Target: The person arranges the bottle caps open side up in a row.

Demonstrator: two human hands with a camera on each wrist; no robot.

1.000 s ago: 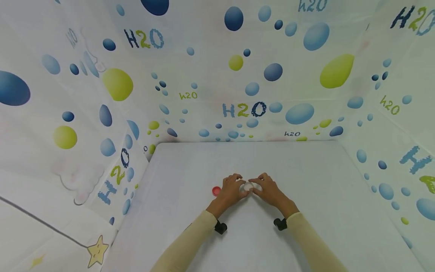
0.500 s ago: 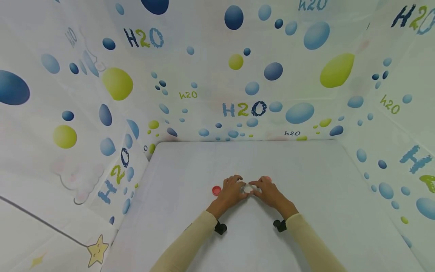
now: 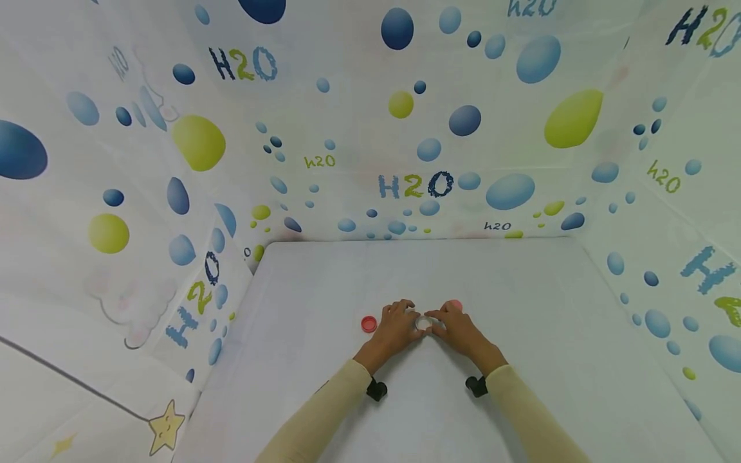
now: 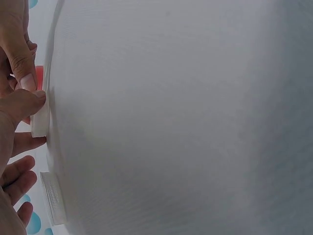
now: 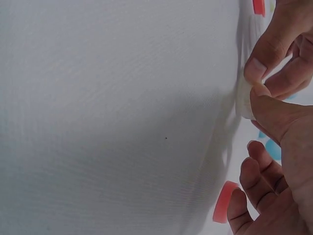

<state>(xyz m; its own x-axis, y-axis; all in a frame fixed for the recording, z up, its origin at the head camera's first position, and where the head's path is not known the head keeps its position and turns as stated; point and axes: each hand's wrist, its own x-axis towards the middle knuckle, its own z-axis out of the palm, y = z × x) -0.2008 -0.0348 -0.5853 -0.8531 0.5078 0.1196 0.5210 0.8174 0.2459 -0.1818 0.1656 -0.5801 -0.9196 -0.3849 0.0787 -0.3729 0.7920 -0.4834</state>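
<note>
Just front of the table's middle, both hands meet at a small round whitish, see-through cap-like disc [image 3: 424, 323]. My left hand [image 3: 395, 326] pinches its left side and my right hand [image 3: 458, 328] its right side, thumbs in front. In the left wrist view the disc [image 4: 40, 120] stands edge-on at the tabletop, with the left thumb over it. The right wrist view shows its pale rim [image 5: 243, 100] under both thumbs. The other fingers of each hand spread loosely apart. How the disc is built inside is hidden by the fingers.
A red round cap [image 3: 368, 324] lies left of the left hand. Behind the right hand shows a pinkish-red round piece [image 3: 456, 305]. A ribbed whitish cap [image 4: 53, 198] lies beyond the left fingers. The white table [image 3: 324, 276] meets a patterned curtain [image 3: 347, 193] behind.
Both hands have come slightly nearer and lower with the disc between them. The pinkish-red piece behind the right hand has come into sight. The red cap on the left has stayed put.
</note>
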